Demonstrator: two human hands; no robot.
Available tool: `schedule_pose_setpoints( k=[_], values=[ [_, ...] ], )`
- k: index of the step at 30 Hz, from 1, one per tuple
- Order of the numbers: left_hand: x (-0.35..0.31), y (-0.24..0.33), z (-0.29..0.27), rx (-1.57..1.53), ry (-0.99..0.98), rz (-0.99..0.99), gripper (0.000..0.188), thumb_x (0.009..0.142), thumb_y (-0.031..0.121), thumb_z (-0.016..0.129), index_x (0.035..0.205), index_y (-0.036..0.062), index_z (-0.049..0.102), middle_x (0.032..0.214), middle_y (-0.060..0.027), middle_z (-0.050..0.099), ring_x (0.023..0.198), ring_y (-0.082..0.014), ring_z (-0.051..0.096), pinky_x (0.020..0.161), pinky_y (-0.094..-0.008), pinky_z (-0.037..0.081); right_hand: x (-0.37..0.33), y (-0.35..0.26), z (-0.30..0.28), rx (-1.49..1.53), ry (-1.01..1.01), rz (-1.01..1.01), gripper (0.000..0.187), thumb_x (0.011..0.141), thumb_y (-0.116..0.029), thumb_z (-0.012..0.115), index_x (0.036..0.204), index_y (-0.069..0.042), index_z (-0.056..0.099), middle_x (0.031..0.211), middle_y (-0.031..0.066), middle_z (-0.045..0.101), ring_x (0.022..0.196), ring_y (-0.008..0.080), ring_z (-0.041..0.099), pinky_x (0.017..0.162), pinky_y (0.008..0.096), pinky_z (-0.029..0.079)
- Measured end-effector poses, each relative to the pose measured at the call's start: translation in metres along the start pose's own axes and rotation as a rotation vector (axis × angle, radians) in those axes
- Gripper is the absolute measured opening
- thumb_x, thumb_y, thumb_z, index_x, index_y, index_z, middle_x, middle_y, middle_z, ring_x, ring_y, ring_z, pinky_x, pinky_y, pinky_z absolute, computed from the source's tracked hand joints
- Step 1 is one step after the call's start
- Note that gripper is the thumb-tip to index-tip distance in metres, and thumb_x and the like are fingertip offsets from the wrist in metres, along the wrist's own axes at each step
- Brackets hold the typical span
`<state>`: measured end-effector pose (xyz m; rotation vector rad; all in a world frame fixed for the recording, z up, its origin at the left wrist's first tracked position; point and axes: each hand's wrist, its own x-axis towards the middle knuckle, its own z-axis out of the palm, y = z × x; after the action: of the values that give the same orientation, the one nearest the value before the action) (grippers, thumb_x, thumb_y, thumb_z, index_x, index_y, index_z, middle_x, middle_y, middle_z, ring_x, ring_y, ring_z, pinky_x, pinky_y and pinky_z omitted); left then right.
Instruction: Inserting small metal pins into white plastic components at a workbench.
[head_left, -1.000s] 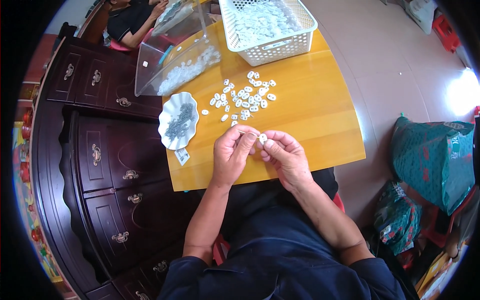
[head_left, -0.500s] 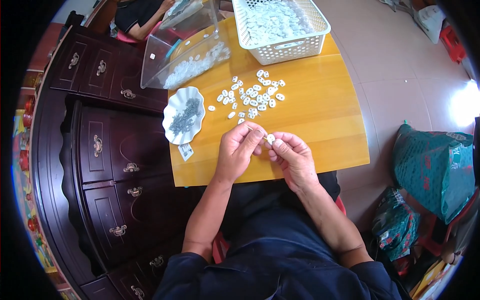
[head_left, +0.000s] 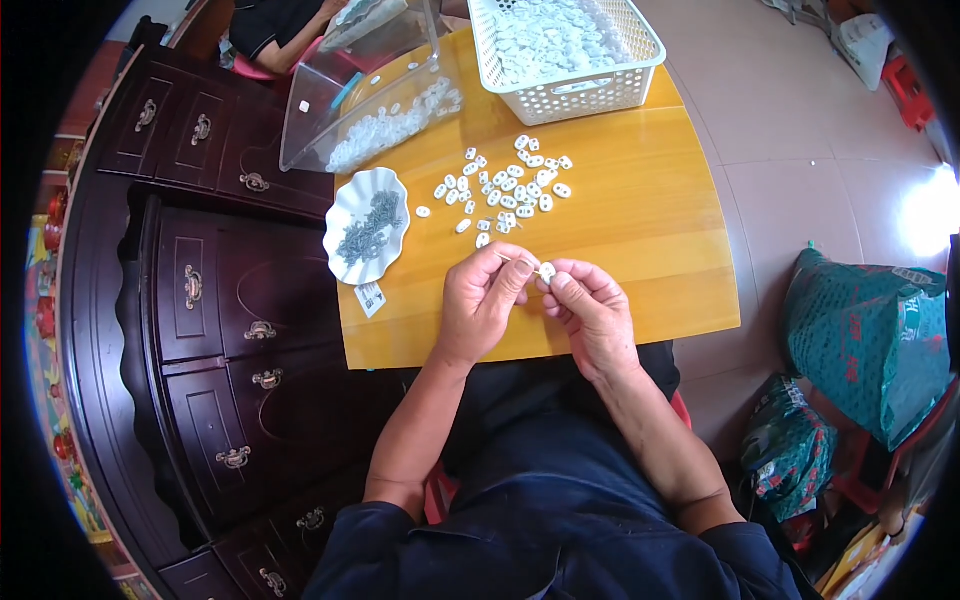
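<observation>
Close over the near part of the wooden table (head_left: 660,250), my two hands almost meet. Between thumb and forefinger my left hand (head_left: 484,296) pinches a thin pale stick (head_left: 512,261), its tip against a small white oval plastic piece (head_left: 547,270). My right hand (head_left: 594,310) grips that piece between thumb and fingers. Just beyond lie several similar white oval pieces (head_left: 520,192) with dark holes, loosely scattered. A scalloped white dish (head_left: 341,212) left of them holds a heap of small dark metal parts (head_left: 372,228), too small to name.
A white perforated basket (head_left: 580,100) full of white pieces stands at the far edge. Left of it, a clear plastic bin (head_left: 305,140) lies tilted with pale pieces inside. Dark drawers (head_left: 215,290) flank the table; green bags (head_left: 865,340) sit at right. Another person's arm (head_left: 290,50) shows behind.
Both hands keep their pinch, and the stick's tip stays at the white piece. The right hand and the piece have shifted very slightly to the right and up.
</observation>
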<state>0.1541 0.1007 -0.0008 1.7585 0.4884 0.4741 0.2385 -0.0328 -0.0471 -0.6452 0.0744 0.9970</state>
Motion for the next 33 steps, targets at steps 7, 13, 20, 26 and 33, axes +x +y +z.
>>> schedule_pose_setpoints(
  k=[7, 13, 20, 26, 33],
  values=[
    [0.001, -0.002, -0.003, 0.035, -0.002, -0.002, 0.022, 0.106, 0.021, 0.062, 0.097, 0.0006, 0.068, 0.079, -0.0020, 0.067, 0.065, -0.0066, 0.059, 0.061, -0.0227, 0.049, 0.000, 0.003, -0.001, -0.020, 0.014, -0.021, 0.018, 0.099, -0.006, 0.070, 0.115, 0.001, 0.069, 0.102, 0.0092, 0.074, 0.086, 0.0127, 0.066, 0.080, 0.0266, 0.054],
    [0.006, 0.006, -0.006, 0.048, -0.063, -0.045, 0.023, 0.106, 0.021, 0.062, 0.096, 0.0007, 0.067, 0.076, -0.0007, 0.063, 0.065, -0.0063, 0.057, 0.061, -0.0225, 0.048, 0.002, 0.004, -0.003, -0.060, 0.016, -0.038, 0.017, 0.100, -0.007, 0.067, 0.116, -0.001, 0.069, 0.101, 0.0084, 0.074, 0.084, 0.0128, 0.067, 0.079, 0.0265, 0.056],
    [0.004, 0.001, -0.004, -0.028, -0.044, -0.076, 0.023, 0.106, 0.021, 0.062, 0.097, 0.0007, 0.067, 0.077, -0.0002, 0.063, 0.066, -0.0058, 0.057, 0.062, -0.0223, 0.049, 0.002, 0.002, -0.002, -0.001, 0.011, -0.006, 0.016, 0.100, -0.006, 0.066, 0.116, -0.002, 0.068, 0.100, 0.0084, 0.073, 0.084, 0.0129, 0.067, 0.078, 0.0264, 0.056],
    [0.000, 0.001, -0.002, -0.021, -0.015, -0.036, 0.023, 0.106, 0.020, 0.062, 0.097, 0.0008, 0.067, 0.078, -0.0004, 0.063, 0.067, -0.0054, 0.057, 0.062, -0.0220, 0.049, 0.003, 0.003, -0.004, 0.076, 0.010, 0.021, 0.016, 0.100, -0.006, 0.066, 0.116, -0.002, 0.068, 0.100, 0.0086, 0.074, 0.083, 0.0129, 0.068, 0.078, 0.0262, 0.058],
    [-0.005, -0.012, -0.022, 0.231, -0.101, -0.161, 0.016, 0.100, 0.014, 0.069, 0.091, 0.0007, 0.067, 0.068, 0.0014, 0.058, 0.062, -0.0048, 0.054, 0.057, -0.0259, 0.045, 0.004, -0.004, -0.002, 0.050, 0.024, 0.004, 0.016, 0.101, -0.007, 0.065, 0.116, -0.003, 0.068, 0.101, 0.0080, 0.074, 0.084, 0.0124, 0.068, 0.078, 0.0259, 0.057]
  ],
)
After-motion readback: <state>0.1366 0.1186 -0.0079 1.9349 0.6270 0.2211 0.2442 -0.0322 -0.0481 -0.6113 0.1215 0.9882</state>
